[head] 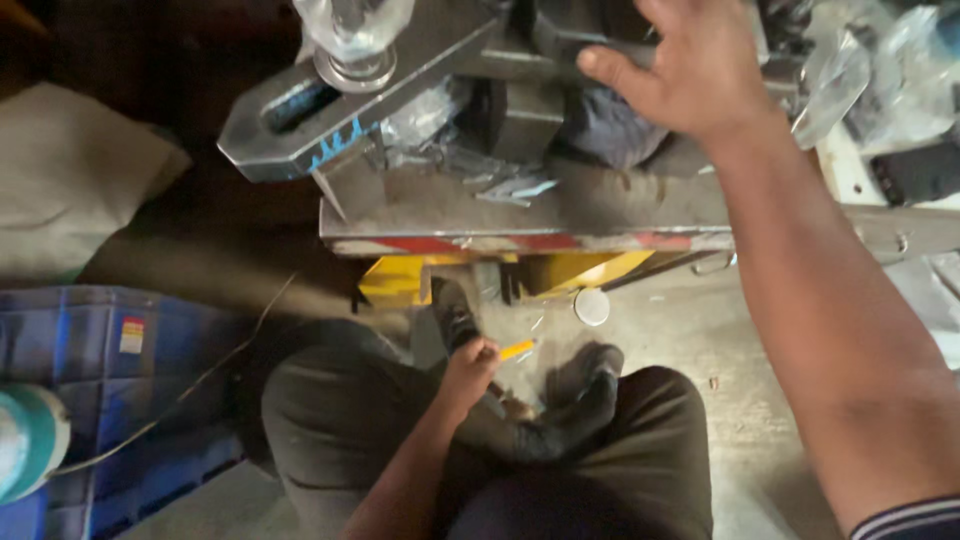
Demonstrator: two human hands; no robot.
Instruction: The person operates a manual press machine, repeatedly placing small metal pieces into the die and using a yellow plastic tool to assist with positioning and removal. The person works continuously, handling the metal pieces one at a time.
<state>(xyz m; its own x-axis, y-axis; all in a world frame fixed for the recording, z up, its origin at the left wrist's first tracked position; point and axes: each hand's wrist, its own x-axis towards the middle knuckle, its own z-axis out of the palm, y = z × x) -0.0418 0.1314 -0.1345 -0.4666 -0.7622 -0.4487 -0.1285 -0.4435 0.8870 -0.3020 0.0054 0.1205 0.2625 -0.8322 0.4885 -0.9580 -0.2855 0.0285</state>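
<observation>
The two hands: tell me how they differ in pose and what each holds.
The right hand reaches up with fingers spread over the grey metal press, holding nothing; the left hand sits low by the knees, closed on a small yellow piece. The right looks larger, being nearer the camera. Both are bare.

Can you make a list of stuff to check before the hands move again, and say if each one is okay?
1. Right hand rests spread on the grey metal machine, gripping nothing: ok.
2. Left hand pinches a small yellow-orange piece: ok.
3. Sharp metal scraps lie on the machine near the right hand: not ok.
4. Black shoes sit under the machine's edge: cannot tell if safe.
5. Blue crate stands aside at the left: ok.
</observation>
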